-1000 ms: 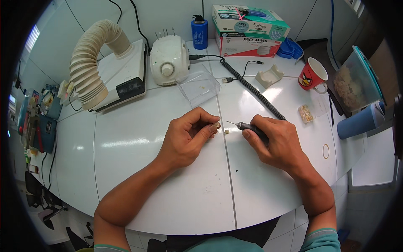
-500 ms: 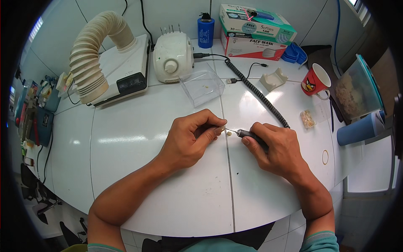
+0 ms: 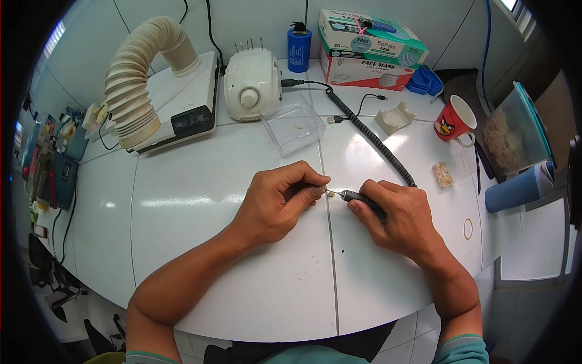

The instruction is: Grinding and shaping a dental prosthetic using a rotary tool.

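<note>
My left hand (image 3: 276, 203) is closed in a pinch on a small object, mostly hidden by its thumb and index finger. My right hand (image 3: 394, 218) is wrapped round a dark rotary handpiece (image 3: 357, 199), whose thin bur points left and reaches my left fingertips; whether it touches the held object I cannot tell. A small pale piece (image 3: 330, 195) lies on the table (image 3: 242, 297) just under the bur. A coiled black cord (image 3: 373, 133) runs from the white control unit (image 3: 248, 85) toward the handpiece.
Behind are an extractor with ribbed hose (image 3: 124, 103), a clear tray (image 3: 293, 127), mask boxes (image 3: 370, 51) and a blue cylinder (image 3: 299, 47). To the right are a red mug (image 3: 451, 121), a small box of pale pieces (image 3: 442, 175), a lidded container (image 3: 512, 121) and a blue roll (image 3: 518, 188).
Both hands have moved slightly down in the picture. The handpiece's bur has closed the gap to my left fingertips since a second ago. The head view has shifted a little.
</note>
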A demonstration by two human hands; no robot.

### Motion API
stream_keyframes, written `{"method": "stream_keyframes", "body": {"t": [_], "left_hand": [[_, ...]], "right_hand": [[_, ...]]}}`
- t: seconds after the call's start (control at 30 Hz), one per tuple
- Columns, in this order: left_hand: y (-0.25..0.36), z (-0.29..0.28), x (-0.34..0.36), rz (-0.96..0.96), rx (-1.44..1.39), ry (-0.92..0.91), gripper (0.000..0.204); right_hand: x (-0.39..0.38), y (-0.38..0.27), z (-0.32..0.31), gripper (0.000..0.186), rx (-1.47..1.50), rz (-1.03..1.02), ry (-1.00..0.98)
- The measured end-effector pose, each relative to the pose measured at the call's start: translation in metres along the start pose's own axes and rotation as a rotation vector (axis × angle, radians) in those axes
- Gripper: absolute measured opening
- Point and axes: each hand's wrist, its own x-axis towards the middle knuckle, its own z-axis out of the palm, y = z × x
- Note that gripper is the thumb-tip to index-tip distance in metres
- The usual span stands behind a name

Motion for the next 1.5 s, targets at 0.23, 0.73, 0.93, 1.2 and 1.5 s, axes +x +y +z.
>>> {"method": "stream_keyframes", "body": {"t": [0.23, 0.73, 0.93, 1.2, 1.5], "left_hand": [[0.0013, -0.0004, 0.0, -0.005, 0.012, -0.002, 0.019], [0.0026, 0.0015, 0.0005, 0.002, 0.019, -0.001, 0.018], [-0.0011, -0.0004, -0.0001, 0.004, 0.001, -0.002, 0.017], [0.0006, -0.0002, -0.0003, 0.001, 0.017, -0.002, 0.018], [0.0004, -0.0001, -0.0003, -0.002, 0.015, -0.003, 0.017]], "right_hand": [[0.0005, 0.0001, 0.0004, 0.029, 0.004, 0.005, 0.0], [-0.0012, 0.001, -0.0024, 0.028, 0.011, 0.003, -0.013], [0.0004, -0.0001, -0.0005, 0.028, 0.028, 0.014, -0.005], [0.0006, -0.0003, -0.0025, 0.028, 0.017, 0.015, -0.029], [0.0003, 0.0001, -0.0024, 0.028, 0.025, 0.017, -0.027]]}}
